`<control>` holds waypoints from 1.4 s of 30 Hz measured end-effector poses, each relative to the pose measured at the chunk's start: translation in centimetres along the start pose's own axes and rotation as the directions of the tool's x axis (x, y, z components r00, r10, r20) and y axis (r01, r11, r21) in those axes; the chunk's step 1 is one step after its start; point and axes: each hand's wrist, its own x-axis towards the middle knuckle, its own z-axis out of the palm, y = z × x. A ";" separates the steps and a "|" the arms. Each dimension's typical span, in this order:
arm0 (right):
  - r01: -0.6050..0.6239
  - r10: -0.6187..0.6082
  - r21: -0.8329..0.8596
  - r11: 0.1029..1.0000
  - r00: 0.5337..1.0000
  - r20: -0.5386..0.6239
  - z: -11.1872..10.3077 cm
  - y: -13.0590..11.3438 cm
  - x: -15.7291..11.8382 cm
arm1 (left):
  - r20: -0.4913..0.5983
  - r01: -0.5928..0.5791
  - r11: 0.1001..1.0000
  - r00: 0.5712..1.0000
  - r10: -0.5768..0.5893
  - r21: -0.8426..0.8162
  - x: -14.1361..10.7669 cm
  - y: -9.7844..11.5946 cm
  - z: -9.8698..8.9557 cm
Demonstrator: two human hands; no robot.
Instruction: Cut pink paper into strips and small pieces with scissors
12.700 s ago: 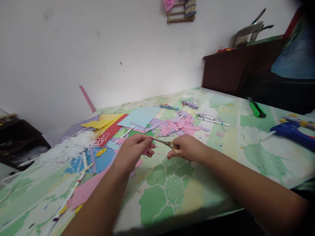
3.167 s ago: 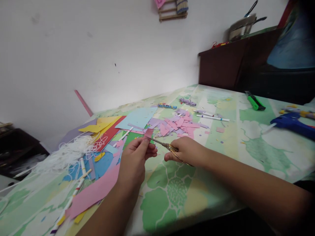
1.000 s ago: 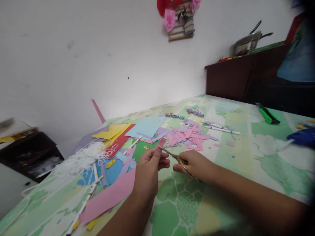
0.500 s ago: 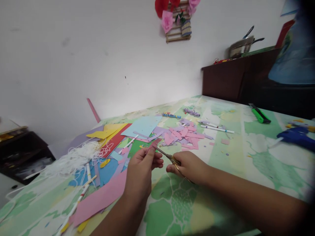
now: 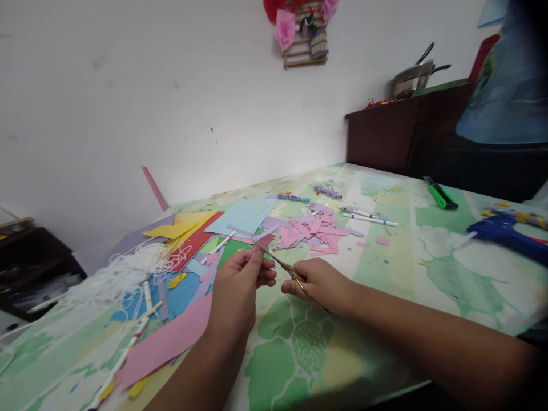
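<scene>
My left hand pinches a small piece of pink paper between thumb and fingers. Gold-handled scissors are gripped in my right hand, their blades pointing left at the pink piece. Whether the blades are apart or together is too small to tell. Just beyond both hands lies a pile of pink and purple paper scraps. A long pink paper strip rests on the table beside my left forearm.
Left of my hands lie a tangle of white string, a light blue sheet, red and yellow paper and white sticks. On the right are a green utility knife and a blue glue gun. A wall and a dark cabinet border the patterned tablecloth.
The whole view has shifted slightly, so most things appear a little further left and higher. Both hands keep hold of the paper and the scissors; the pink piece now shows at a somewhat different tilt.
</scene>
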 end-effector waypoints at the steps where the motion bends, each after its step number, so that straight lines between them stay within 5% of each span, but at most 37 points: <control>1: -0.005 0.005 0.006 1.000 1.000 0.002 0.0 0.0 0.0 | 0.001 0.008 1.000 1.000 -0.008 -0.002 0.0 0.0 0.0; 34: -0.086 0.086 0.036 0.996 0.996 -0.023 0.6 -0.1 0.2 | 0.063 0.086 0.993 0.995 -0.081 -0.083 0.5 0.4 -0.3; 42: -0.133 0.133 0.003 0.991 0.990 -0.053 0.2 -0.1 0.0 | 0.039 -0.017 0.984 0.999 0.024 -0.176 0.6 0.5 -0.7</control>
